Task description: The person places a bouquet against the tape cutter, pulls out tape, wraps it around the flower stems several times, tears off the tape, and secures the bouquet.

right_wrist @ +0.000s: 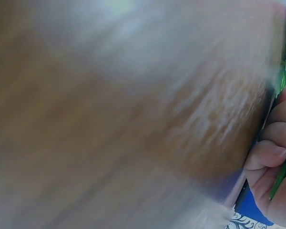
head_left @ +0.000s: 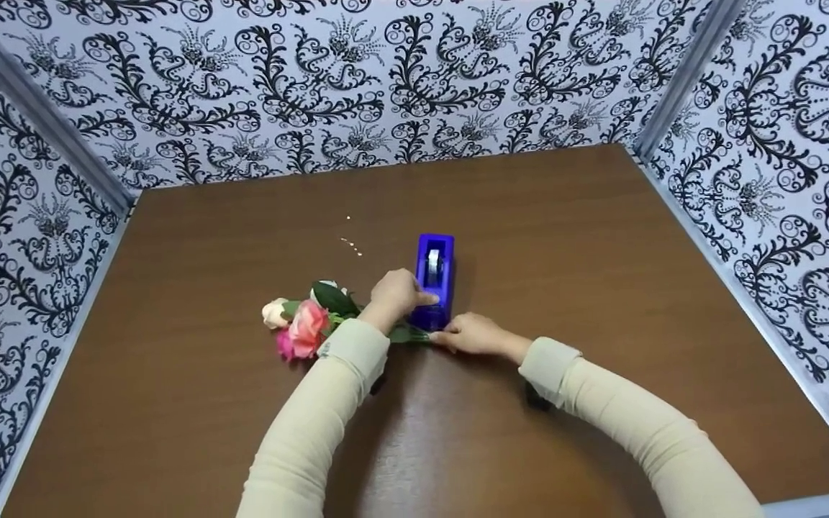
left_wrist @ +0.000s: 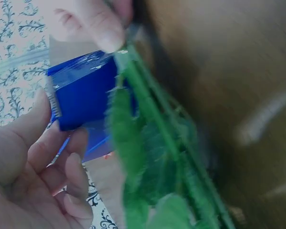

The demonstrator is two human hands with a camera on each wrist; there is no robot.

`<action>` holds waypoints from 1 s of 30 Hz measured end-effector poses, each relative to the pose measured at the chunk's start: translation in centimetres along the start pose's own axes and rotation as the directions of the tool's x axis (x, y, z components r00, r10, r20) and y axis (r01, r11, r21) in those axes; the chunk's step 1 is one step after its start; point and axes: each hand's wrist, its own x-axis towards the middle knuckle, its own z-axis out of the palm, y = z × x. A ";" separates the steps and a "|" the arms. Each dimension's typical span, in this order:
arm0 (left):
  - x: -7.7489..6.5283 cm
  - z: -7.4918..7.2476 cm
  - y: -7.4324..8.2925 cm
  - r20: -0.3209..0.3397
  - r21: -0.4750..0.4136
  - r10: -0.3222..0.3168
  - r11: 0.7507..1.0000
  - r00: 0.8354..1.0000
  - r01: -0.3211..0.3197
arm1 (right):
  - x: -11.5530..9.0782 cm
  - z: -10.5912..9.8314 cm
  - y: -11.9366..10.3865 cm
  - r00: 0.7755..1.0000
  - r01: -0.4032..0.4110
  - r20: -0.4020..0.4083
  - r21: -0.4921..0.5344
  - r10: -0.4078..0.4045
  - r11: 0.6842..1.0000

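Observation:
A blue tape dispenser (head_left: 445,277) stands on the table, with a roll of clear tape (head_left: 434,260) in it. My left hand (head_left: 394,295) grips its near end, thumb by the toothed cutter and fingers curled at the side. Between that arm and the table lies a bunch of flowers (head_left: 308,327), pink, coral and cream. Its green stems (left_wrist: 145,90) reach right, past the dispenser's front. My right hand (head_left: 476,334) pinches the stem ends, where a shiny bit of tape shows in the left wrist view. The right wrist view has curled fingers (right_wrist: 276,143) around a green stem.
The brown wooden table (head_left: 565,237) is enclosed by patterned black-and-white walls (head_left: 357,79) at the back and sides. Small white specks (head_left: 351,246) lie on the table left of the dispenser. Most of the right wrist view is blurred tabletop.

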 end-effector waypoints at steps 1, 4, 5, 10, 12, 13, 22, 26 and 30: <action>0.1 0.0 0.0 -0.010 0.010 0.003 1.000 1.000 -0.003 | 0.1 0.0 0.0 1.000 0.002 -0.001 0.006 -0.002 1.000; 0.2 -0.1 -0.1 -0.015 0.038 0.009 0.999 1.000 -0.009 | 0.2 -0.3 0.0 1.000 0.017 0.010 0.023 -0.017 1.000; 0.3 -0.1 -0.1 -0.015 0.044 0.016 0.999 1.000 -0.016 | 0.3 -0.4 0.0 1.000 0.023 0.015 0.035 -0.023 0.999; 0.5 -0.3 0.0 -0.015 0.063 0.033 0.997 0.999 -0.032 | 0.4 -0.6 -0.1 0.997 0.013 0.069 0.162 -0.025 0.987; 0.6 -0.3 0.1 -0.020 0.087 0.034 0.996 0.999 -0.032 | 0.4 -0.7 -0.4 0.995 -0.002 0.101 0.243 -0.023 0.970; 0.6 -0.4 0.2 -0.022 0.106 0.037 0.994 0.999 -0.034 | 0.4 -0.8 -0.6 0.993 -0.009 0.116 0.277 -0.025 0.961; 0.8 -0.6 1.7 0.019 0.320 0.036 0.947 0.999 -0.040 | 0.6 -1.6 -1.6 0.974 -0.100 0.228 0.425 0.000 0.900; 0.8 -0.6 2.0 0.001 0.347 0.022 0.938 1.000 -0.021 | 0.9 -1.2 -1.7 0.982 -0.096 0.190 0.408 0.018 0.908; 0.9 -0.6 2.3 -0.012 0.377 0.022 0.926 1.000 -0.016 | 1.2 -0.9 -1.3 0.984 -0.097 0.177 0.439 0.020 0.893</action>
